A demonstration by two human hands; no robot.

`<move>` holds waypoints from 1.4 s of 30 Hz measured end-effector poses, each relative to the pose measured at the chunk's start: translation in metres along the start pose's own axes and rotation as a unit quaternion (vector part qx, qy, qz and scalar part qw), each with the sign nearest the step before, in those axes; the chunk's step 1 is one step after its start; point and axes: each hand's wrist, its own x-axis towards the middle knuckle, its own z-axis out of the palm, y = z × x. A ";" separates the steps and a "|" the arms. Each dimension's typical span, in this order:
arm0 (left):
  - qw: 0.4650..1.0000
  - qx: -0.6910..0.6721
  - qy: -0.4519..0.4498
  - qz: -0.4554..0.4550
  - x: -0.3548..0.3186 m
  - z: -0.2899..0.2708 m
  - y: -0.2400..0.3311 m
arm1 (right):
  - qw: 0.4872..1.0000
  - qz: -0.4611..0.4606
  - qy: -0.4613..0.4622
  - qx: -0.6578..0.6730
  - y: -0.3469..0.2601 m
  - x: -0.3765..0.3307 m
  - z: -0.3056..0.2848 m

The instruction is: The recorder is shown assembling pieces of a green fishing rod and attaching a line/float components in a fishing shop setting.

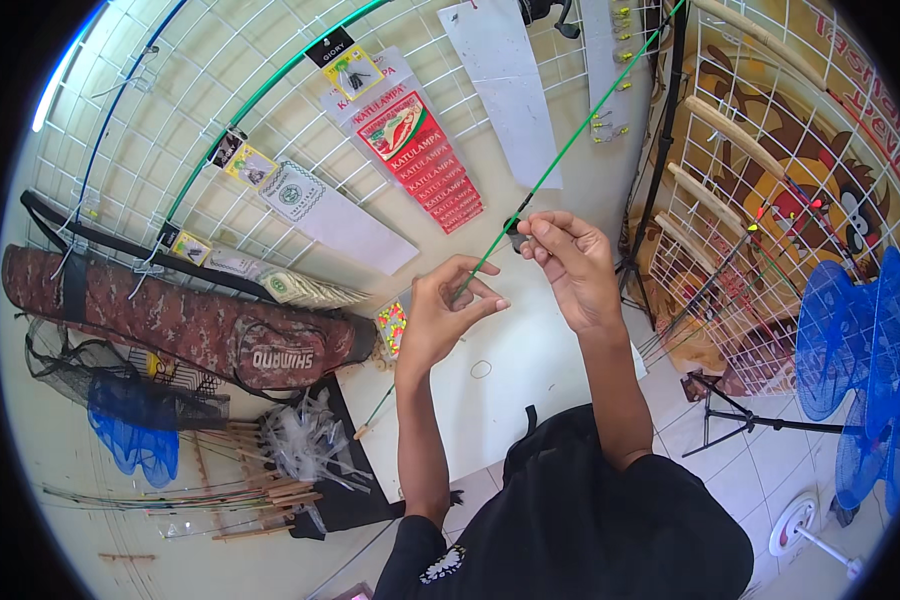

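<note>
A thin green fishing rod (pixel 570 150) runs from lower left up to the top right. My left hand (pixel 448 318) pinches the rod's lower part between thumb and fingers. My right hand (pixel 568 262) is higher up the rod, its fingertips closed on a small dark fitting (pixel 516 236) on the rod. Both hands are held over a white table (pixel 515 375). The rod's butt end (pixel 366 428) pokes out below my left forearm.
A wire grid wall (pixel 220 90) carries hanging tackle packets (pixel 415 150) and two bent rods. A camouflage rod bag (pixel 185 325) lies left, with a blue net (pixel 135 430) and wooden-handled sticks (pixel 260 495) below. Blue mesh nets (pixel 865 350) and a black tripod (pixel 745 420) stand right.
</note>
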 end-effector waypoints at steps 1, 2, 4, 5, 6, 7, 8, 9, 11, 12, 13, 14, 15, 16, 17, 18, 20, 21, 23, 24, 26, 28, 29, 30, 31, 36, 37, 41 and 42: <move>1.000 0.002 -0.005 -0.012 -0.001 -0.001 0.000 | 1.000 0.004 -0.002 0.001 0.001 0.000 0.000; 1.000 0.003 -0.011 -0.024 -0.001 -0.001 0.001 | 1.000 0.007 -0.005 0.001 0.000 0.000 0.000; 1.000 0.014 -0.011 -0.026 0.000 0.001 0.004 | 1.000 0.004 -0.008 -0.001 -0.002 -0.001 0.000; 1.000 0.006 -0.007 -0.023 0.000 0.001 0.004 | 1.000 0.005 -0.009 0.002 0.000 0.000 -0.001; 1.000 -0.001 -0.004 -0.019 0.000 0.001 0.003 | 1.000 0.006 -0.011 0.005 0.001 0.000 -0.001; 1.000 0.005 -0.007 -0.016 0.000 0.000 0.003 | 1.000 0.005 -0.012 0.006 0.001 0.001 -0.001; 1.000 0.005 -0.006 -0.016 0.000 0.000 0.003 | 1.000 0.005 -0.012 0.006 0.001 0.001 0.000; 1.000 0.006 -0.007 -0.017 -0.001 0.000 0.003 | 1.000 0.002 -0.008 0.007 0.002 0.002 0.000; 1.000 0.007 -0.007 -0.018 -0.001 -0.001 0.004 | 1.000 0.000 -0.005 0.008 0.002 0.002 0.001; 1.000 0.010 -0.009 -0.021 -0.001 -0.001 0.004 | 1.000 -0.003 -0.007 0.012 0.001 0.002 0.001; 1.000 0.013 -0.011 -0.025 -0.001 -0.001 0.004 | 1.000 -0.006 -0.009 0.015 0.001 0.002 0.002; 1.000 0.013 -0.012 -0.024 -0.001 -0.001 0.004 | 1.000 -0.007 -0.009 0.015 0.001 0.002 0.002; 1.000 0.011 -0.011 -0.022 -0.001 -0.001 0.004 | 1.000 -0.010 -0.008 0.016 0.002 0.003 0.001; 1.000 0.009 -0.011 -0.020 -0.001 0.000 0.004 | 1.000 -0.013 -0.008 0.018 0.002 0.003 0.001; 1.000 -0.003 -0.001 0.005 -0.001 0.002 0.001 | 1.000 -0.013 -0.009 0.023 0.002 0.003 0.001; 1.000 -0.004 -0.001 0.006 -0.001 0.002 0.001 | 1.000 -0.014 -0.009 0.022 0.002 0.004 0.001; 1.000 0.018 -0.014 -0.014 -0.001 0.000 0.003 | 0.999 -0.021 -0.009 0.030 0.003 0.004 0.000; 0.999 0.032 -0.012 -0.010 -0.001 0.000 0.003 | 0.999 -0.015 0.002 0.033 0.002 0.004 0.001; 1.000 0.021 -0.011 -0.013 -0.002 0.001 0.005 | 0.999 -0.015 0.005 0.031 0.002 0.005 0.000; 1.000 0.009 -0.010 -0.016 -0.002 0.001 0.005 | 0.999 -0.014 0.008 0.029 0.002 0.006 0.000; 1.000 0.002 -0.009 -0.016 -0.002 0.001 0.005 | 0.999 -0.012 0.008 0.030 0.003 0.008 -0.002; 1.000 -0.004 -0.009 -0.015 -0.002 0.001 0.005 | 0.999 -0.011 0.006 0.031 0.002 0.009 -0.001; 1.000 -0.002 -0.010 -0.014 -0.002 0.001 0.004 | 0.999 -0.005 0.003 0.034 0.001 0.009 -0.001; 1.000 -0.001 -0.011 -0.012 -0.002 0.001 0.003 | 0.999 0.001 0.000 0.038 0.000 0.009 -0.001; 1.000 -0.001 -0.011 -0.012 -0.002 0.001 0.004 | 0.999 0.000 0.000 0.037 0.001 0.010 -0.003; 1.000 0.004 -0.003 -0.006 -0.002 0.003 0.003 | 0.999 0.006 -0.013 0.046 0.005 0.011 -0.006; 1.000 0.004 -0.003 -0.005 -0.002 0.003 0.003 | 0.999 0.006 -0.013 0.046 0.005 0.011 -0.006; 1.000 0.018 -0.008 -0.012 -0.002 0.001 0.003 | 0.998 0.016 -0.014 0.060 0.005 0.011 -0.006; 0.999 0.028 -0.010 -0.015 -0.002 0.000 0.003 | 0.998 0.013 -0.020 0.066 0.006 0.011 -0.007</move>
